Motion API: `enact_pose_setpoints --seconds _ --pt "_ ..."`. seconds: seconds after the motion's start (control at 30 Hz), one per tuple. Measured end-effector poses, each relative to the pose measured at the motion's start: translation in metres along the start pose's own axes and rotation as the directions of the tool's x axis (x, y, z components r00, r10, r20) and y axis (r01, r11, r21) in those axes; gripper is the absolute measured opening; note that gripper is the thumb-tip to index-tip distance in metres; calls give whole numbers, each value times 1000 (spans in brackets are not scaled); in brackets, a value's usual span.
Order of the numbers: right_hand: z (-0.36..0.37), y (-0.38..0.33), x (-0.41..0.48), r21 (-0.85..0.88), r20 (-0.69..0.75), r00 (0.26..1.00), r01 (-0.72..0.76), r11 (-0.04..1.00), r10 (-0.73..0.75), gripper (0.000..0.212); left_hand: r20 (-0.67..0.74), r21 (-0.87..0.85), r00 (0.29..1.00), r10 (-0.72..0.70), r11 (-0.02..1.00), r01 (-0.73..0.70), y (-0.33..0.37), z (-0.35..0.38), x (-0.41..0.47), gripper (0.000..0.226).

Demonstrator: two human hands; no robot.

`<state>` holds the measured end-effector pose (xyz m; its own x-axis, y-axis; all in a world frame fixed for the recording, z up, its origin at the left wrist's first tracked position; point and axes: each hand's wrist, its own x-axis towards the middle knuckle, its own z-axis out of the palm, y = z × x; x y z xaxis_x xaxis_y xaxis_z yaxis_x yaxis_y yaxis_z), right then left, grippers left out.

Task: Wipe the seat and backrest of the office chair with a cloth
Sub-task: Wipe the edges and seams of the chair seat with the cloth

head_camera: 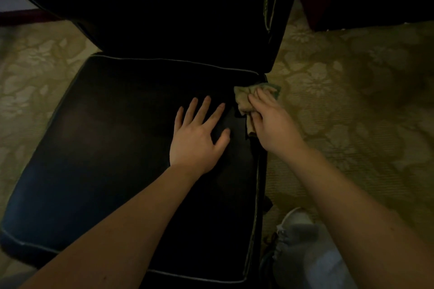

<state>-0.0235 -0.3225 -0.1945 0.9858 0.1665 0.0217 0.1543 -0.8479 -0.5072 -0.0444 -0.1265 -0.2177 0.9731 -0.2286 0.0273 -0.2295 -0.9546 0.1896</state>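
- Seat (105,147): dark, smooth, leather-like upholstery; a soft sheen shows at the near left, and it looks duller towards the right.
- Piping (176,61): pale, smooth cord along the seat's edges.
- Backrest (164,6): the same dark, smooth covering; too dim to judge its gloss, though its right side edge catches a glossy streak.
- Cloth (244,100): soft, matt fabric, crumpled, at the seat's far right edge.
- Carpet (352,100): matt textile with a woven floral pattern and a fine ribbed texture.
- Shoe (293,223): near right; pale, matt upper, fabric-like, with laces.
- Trouser leg (324,265): grey, soft, matt cloth.
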Motion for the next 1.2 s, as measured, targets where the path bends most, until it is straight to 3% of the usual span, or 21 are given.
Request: enact_pose_setpoints --seconds 0.2,0.6,0.93,1.2 --pt "-1 5 30 63 -7 999 -48 997 49 45 -4 -2 1000 -8 1000 8 -1 -1 0 65" --pt "6 -7 2 -22 -23 1000 -16 1000 16 46 11 -24 1000 0 1000 0 -1 -1 1 66" --pt "-3 -7 -7 20 50 997 -56 998 55 49 153 -24 988 -37 999 41 6 -23 -23 63" --pt "5 -4 -7 -19 40 999 -17 1000 18 50 84 -29 996 -18 999 21 3 -7 -33 66"
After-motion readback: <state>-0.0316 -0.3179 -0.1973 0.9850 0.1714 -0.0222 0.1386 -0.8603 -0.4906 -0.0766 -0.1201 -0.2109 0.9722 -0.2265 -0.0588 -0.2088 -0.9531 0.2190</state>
